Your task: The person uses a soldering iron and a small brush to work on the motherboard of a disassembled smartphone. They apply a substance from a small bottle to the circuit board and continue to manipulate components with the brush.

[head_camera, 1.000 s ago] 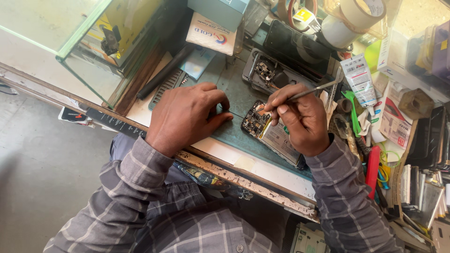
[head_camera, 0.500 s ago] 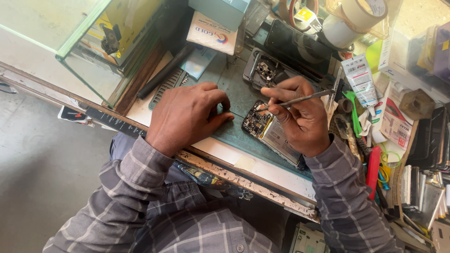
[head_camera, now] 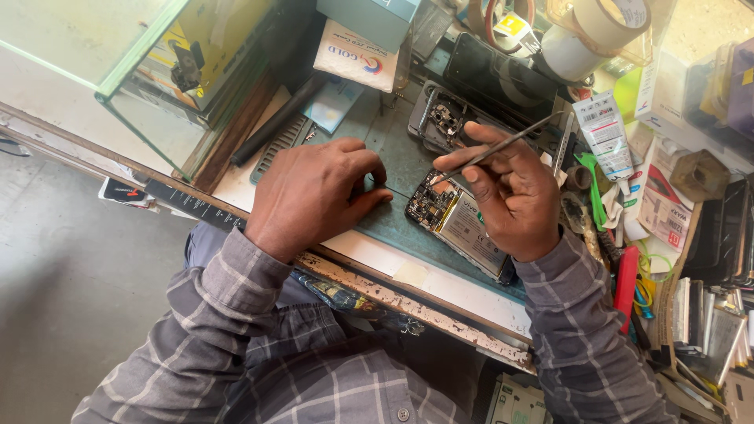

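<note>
An opened phone (head_camera: 459, 224), its back cover off, is lying flat on the green mat (head_camera: 393, 157) at the front of the workbench, between the person's two hands. The right hand (head_camera: 514, 196) is pinching a thin metal tool (head_camera: 503, 147) between thumb and fingers, tip angled down toward the exposed circuit board at the phone's upper end. The left hand (head_camera: 314, 196) is resting curled on the mat just beside the phone, fingertips pressed down; whether it is pinning anything small cannot be told. The phone is looking light, stiff and flat, but fragile where the board and battery are lying bare. It is probably best gripped by its long outer edges, away from the bare parts. A second opened phone shell (head_camera: 440, 118) is lying further back.
</note>
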